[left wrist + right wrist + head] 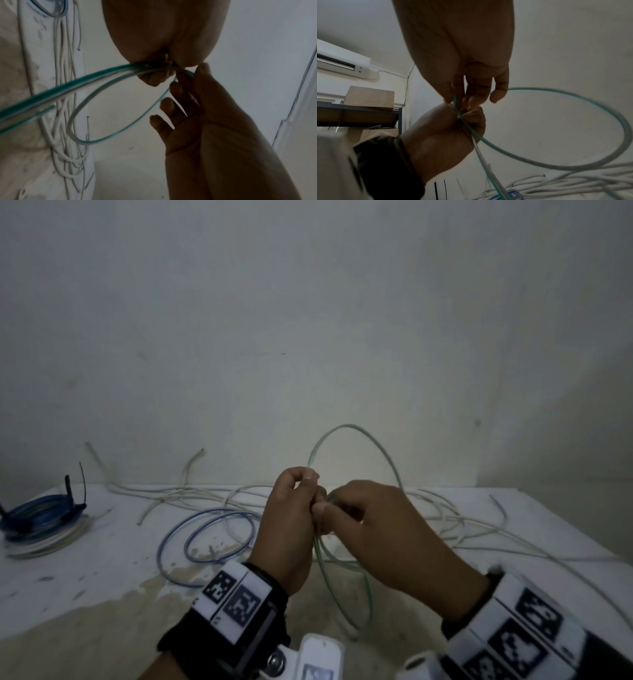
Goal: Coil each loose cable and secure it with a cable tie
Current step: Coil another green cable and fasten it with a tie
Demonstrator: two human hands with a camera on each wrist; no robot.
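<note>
A thin green cable [349,426] stands in loops above the table, one loop rising over my hands and others hanging below them. My left hand [308,491] grips the gathered strands in its curled fingers. My right hand [337,510] meets it from the right and pinches the same green cable with thumb and forefinger. In the left wrist view the green cable [68,86] runs into my left hand [159,75], and my right hand [181,81] keeps its other fingers straight. The right wrist view shows my right hand [462,98] pinching the green cable [627,131] just above my left hand [464,116].
A loose blue cable [219,510] lies in two loops on the white table [85,587], left of my hands. Several white cables [171,491] sprawl along the back wall. Tied coils [37,518] with black cable ties [82,484] sit at the far left.
</note>
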